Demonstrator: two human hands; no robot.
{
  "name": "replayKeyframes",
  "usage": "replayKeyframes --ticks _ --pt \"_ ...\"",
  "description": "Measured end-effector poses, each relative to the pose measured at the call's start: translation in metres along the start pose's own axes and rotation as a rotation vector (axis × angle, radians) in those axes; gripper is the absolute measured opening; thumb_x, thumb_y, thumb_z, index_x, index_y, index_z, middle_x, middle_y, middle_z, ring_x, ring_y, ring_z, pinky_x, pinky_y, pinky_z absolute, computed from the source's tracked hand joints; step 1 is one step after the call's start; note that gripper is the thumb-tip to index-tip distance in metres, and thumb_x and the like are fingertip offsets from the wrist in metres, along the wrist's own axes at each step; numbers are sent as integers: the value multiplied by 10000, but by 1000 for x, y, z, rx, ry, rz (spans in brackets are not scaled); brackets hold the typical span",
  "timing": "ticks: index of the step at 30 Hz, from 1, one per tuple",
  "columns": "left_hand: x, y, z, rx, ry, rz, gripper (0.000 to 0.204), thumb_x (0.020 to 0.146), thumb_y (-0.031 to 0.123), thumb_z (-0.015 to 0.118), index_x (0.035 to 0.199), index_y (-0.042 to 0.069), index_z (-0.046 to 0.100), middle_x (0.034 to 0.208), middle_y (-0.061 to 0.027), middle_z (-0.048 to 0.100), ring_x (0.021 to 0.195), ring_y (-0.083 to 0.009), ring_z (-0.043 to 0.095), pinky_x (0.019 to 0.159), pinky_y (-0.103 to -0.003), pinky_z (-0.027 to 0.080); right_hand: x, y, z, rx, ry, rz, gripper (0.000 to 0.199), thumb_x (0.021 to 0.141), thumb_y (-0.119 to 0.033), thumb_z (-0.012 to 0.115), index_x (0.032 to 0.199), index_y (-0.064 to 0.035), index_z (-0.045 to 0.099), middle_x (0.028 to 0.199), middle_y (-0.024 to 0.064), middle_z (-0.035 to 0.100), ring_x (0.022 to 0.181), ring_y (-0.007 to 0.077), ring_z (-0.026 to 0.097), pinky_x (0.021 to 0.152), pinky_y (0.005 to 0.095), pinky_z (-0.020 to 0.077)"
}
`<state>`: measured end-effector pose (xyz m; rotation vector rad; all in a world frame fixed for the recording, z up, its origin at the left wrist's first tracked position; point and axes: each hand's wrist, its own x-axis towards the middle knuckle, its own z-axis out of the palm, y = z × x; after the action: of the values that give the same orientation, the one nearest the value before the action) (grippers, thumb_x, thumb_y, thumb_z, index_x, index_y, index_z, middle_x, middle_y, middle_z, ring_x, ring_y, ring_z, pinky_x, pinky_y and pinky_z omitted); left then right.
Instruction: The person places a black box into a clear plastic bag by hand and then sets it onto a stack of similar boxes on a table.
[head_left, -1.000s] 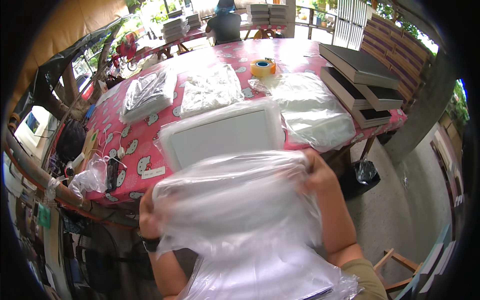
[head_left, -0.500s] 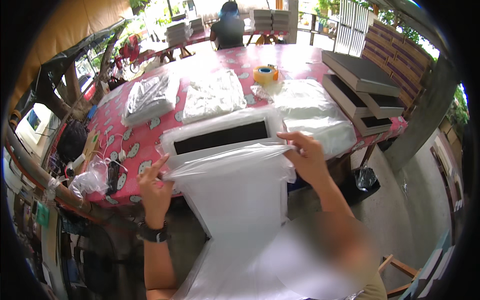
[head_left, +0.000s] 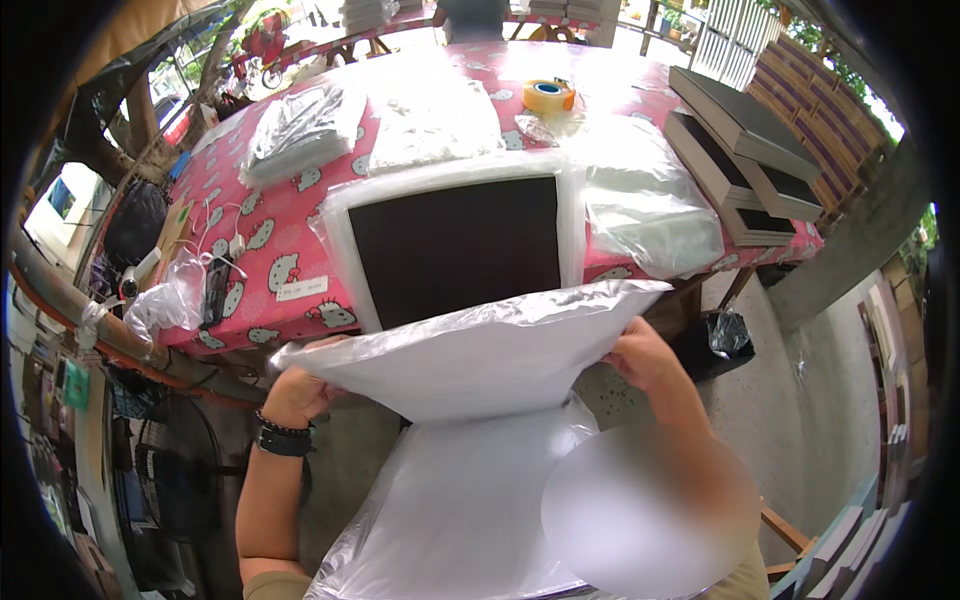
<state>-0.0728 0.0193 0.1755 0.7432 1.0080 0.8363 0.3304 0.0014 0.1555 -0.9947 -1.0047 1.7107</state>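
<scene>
Evidently, the counter (head_left: pixel 300 235), towards 12 o'clock, provides a flat support for most items. A plastic pile (head_left: pixel 450 500) at 6 o'clock presumably rests on the person's lap; whether it joins the raised sheet cannot be told. That white sheet (head_left: pixel 470 360), central, is lifted by opposite sides, apparently to keep it spread rather than collapsed. Beyond it, at 12 o'clock, the dark panel (head_left: pixel 460 250) lies on the counter within padded wrap, which likely shields its edges. Book-like slabs (head_left: pixel 740 150) at 2 o'clock are stacked askew, broad faces down, seemingly for stability. The left hand (head_left: pixel 303 392), at 8 o'clock, and the right hand (head_left: pixel 640 350), between 3 and 4, each pinch a sheet side, fingertips partly hidden. Tape (head_left: pixel 549 97) at 1 o'clock lies flat, so should not roll.
</scene>
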Motion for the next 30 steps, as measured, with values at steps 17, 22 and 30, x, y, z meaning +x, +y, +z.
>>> replayKeyframes --ticks 17,22,30 --pt "62 -231 -28 997 693 235 296 749 69 548 1009 3 424 790 -146 565 681 -309 558 642 -362 438 9 192 -39 -1035 510 -167 98 798 -85 478 864 -17 502 780 139 575 703 314 552 636 358 433" --pt "66 -212 -30 1145 653 446 364 695 26 534 1039 -5 420 946 -180 490 883 -355 496 745 -368 408 42 102 -43 -1114 538 -527 88 748 -90 532 753 -9 567 745 161 579 700 332 552 656 390 437" --pt "66 -243 -68 1127 543 329 311 714 82 548 999 -10 466 968 -175 472 845 -314 508 738 -366 418 113 -11 -116 -1679 748 -590 185 742 -151 604 854 -4 613 763 121 603 678 233 559 648 303 438"
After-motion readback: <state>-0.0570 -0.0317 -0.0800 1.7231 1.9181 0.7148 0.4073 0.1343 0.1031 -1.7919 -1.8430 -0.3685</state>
